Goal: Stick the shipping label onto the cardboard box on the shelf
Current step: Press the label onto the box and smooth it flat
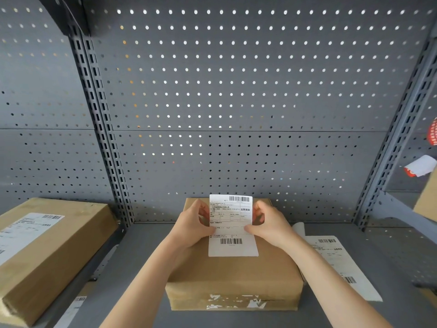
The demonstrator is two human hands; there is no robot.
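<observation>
Head view: shipping label pinched between left hand, right hand, above cardboard box.

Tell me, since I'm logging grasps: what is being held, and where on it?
The shipping label, pinched at its side edges by the left hand and right hand.

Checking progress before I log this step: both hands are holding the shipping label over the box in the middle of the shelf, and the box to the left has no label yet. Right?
Not quite. In the head view, the left box already carries a label on its top. The rest stands: the left hand and right hand hold the shipping label over the middle box.
</observation>
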